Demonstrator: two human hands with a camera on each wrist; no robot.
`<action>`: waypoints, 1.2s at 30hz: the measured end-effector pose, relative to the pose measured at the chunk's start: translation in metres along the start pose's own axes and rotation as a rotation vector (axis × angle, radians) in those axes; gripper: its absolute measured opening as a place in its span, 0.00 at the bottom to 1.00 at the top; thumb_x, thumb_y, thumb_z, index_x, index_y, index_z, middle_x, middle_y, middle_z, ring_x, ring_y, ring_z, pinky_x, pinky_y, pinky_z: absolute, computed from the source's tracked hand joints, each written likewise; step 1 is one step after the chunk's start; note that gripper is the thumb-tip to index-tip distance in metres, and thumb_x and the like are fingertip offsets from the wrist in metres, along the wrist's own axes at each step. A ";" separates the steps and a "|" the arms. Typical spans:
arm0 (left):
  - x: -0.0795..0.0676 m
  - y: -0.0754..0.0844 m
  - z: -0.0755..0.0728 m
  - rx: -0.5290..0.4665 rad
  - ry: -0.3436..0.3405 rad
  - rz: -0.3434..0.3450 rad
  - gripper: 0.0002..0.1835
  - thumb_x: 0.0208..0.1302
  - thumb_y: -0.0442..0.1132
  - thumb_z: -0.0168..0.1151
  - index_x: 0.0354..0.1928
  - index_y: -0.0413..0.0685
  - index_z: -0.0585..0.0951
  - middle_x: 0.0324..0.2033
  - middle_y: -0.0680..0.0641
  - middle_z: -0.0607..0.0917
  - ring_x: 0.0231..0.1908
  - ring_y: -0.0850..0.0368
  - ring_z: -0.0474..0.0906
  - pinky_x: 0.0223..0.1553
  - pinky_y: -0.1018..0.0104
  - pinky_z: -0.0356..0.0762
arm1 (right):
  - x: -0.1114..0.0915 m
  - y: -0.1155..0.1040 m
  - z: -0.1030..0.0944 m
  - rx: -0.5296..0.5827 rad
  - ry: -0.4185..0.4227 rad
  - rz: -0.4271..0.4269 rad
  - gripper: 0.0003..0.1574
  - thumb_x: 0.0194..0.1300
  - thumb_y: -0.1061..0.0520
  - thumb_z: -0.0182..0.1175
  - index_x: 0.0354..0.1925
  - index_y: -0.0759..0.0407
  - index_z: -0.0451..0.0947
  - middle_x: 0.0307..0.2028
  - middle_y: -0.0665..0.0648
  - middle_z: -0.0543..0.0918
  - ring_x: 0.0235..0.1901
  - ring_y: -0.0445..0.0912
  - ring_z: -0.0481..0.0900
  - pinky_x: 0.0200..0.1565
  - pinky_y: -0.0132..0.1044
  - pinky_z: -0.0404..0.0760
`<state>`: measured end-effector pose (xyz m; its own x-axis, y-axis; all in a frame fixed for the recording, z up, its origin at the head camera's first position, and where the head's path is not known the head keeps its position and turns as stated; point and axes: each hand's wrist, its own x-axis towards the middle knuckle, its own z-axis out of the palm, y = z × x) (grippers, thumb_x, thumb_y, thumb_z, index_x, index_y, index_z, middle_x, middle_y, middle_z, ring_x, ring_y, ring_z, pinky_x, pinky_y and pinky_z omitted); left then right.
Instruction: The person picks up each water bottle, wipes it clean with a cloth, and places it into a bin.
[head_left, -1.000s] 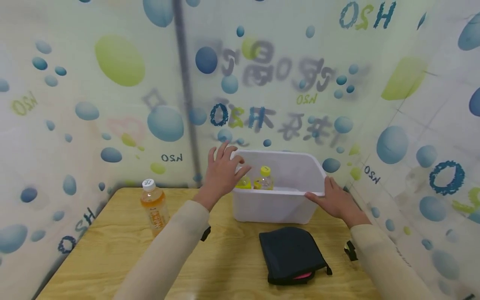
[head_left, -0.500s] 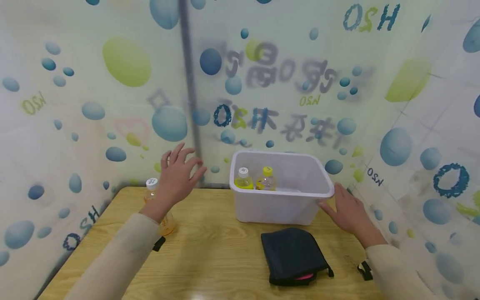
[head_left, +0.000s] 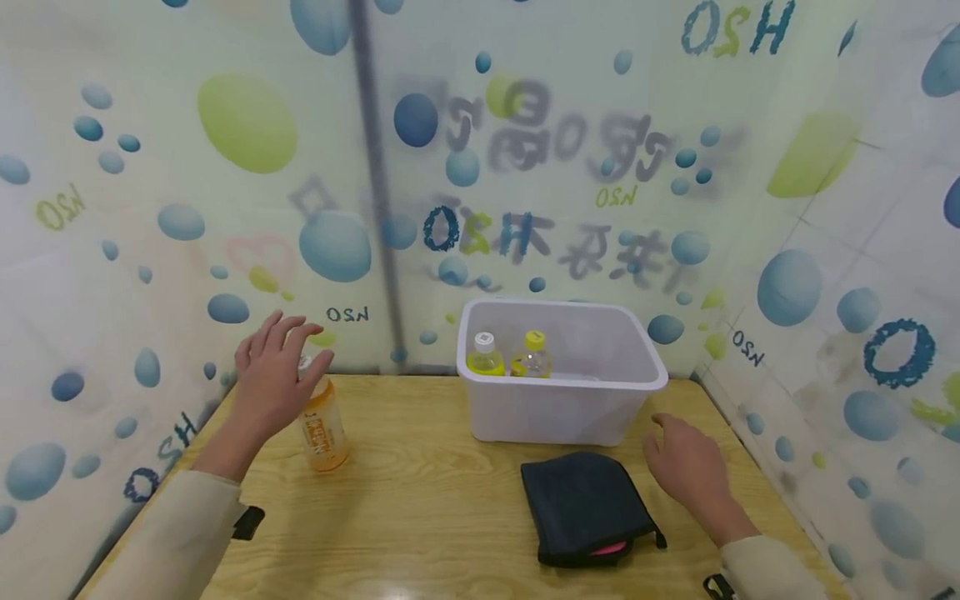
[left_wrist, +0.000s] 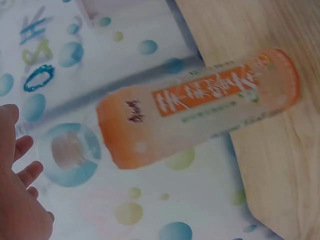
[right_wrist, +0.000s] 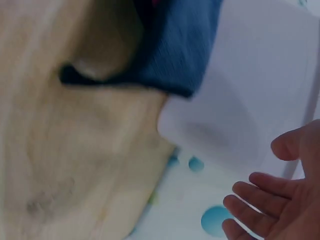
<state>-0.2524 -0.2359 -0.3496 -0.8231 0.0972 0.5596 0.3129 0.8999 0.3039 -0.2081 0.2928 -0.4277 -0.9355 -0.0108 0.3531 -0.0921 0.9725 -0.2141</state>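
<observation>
My left hand (head_left: 273, 383) is raised at the cap of an orange-labelled drink bottle (head_left: 324, 429), fingers spread and partly covering the cap. In the left wrist view the same bottle (left_wrist: 200, 107) stands apart from the fingers (left_wrist: 30, 172). My right hand (head_left: 690, 462) hovers with loosely bent fingers, holding nothing, right of a dark zip pouch (head_left: 588, 508) and in front of a white plastic bin (head_left: 551, 412). Inside the bin stand a white-capped bottle (head_left: 486, 358) with yellow on it and a yellow-capped bottle (head_left: 533, 358).
Everything stands on a wood-grain table (head_left: 420, 508). A wall covering (head_left: 540, 167) printed with blue and green bubbles encloses the back and both sides. Something pink shows at the pouch's open front edge.
My left hand has moved left from the bin to the orange-labelled bottle. The right hand has let go of the bin's rim and dropped down toward the table.
</observation>
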 end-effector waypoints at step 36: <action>-0.017 -0.033 0.020 -0.078 -0.087 -0.120 0.28 0.77 0.52 0.39 0.68 0.39 0.62 0.67 0.31 0.62 0.74 0.33 0.41 0.65 0.28 0.38 | -0.051 -0.060 0.098 -0.014 -0.514 -0.474 0.75 0.45 0.09 0.44 0.77 0.51 0.45 0.77 0.51 0.49 0.76 0.50 0.52 0.67 0.59 0.57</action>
<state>-0.2583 -0.2586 -0.3839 -0.8938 0.0303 0.4475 0.2425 0.8719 0.4254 -0.1886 0.2119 -0.5221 -0.8389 -0.5397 -0.0705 -0.5287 0.8387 -0.1303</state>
